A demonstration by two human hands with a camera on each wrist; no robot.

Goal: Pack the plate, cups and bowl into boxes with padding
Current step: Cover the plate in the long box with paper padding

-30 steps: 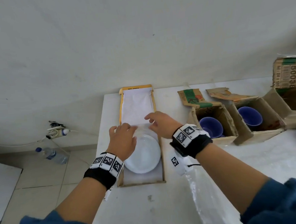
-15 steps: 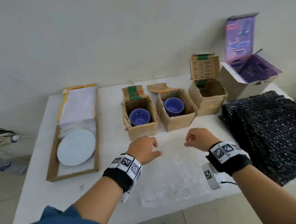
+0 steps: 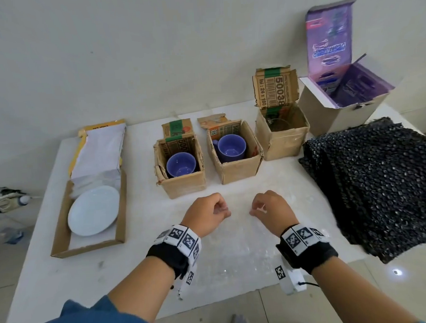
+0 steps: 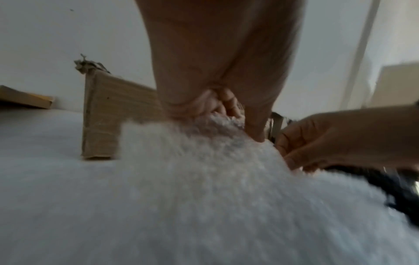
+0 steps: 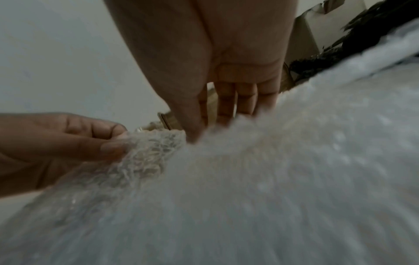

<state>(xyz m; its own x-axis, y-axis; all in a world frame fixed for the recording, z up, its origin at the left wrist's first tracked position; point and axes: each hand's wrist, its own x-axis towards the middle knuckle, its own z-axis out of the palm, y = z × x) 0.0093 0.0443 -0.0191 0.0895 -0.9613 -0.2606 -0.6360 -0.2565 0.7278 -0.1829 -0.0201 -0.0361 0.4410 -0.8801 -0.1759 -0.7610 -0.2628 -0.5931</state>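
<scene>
A clear bubble-wrap sheet (image 3: 236, 249) lies on the white table (image 3: 89, 274) in front of me. My left hand (image 3: 213, 210) and right hand (image 3: 263, 208) each pinch its far edge, a short gap between them. The wrist views show the bubble wrap (image 4: 204, 179) (image 5: 226, 179) lifted at the fingertips. A white plate (image 3: 93, 213) lies in a flat cardboard box (image 3: 60, 233) at the left. Two purple cups (image 3: 181, 164) (image 3: 231, 148) stand in small cardboard boxes. A third small box (image 3: 282, 139) holds a glass item I cannot make out.
A stack of black bubble wrap (image 3: 376, 182) covers the table's right side. An open purple-lined box (image 3: 346, 97) stands at the back right. White padding (image 3: 98, 152) lies on the flat box's raised lid. A bottle (image 3: 6, 234) is on the floor at the left.
My view and both hands moved from the plate box to the table's middle. The hands came closer together and now pinch the clear bubble wrap's far edge.
</scene>
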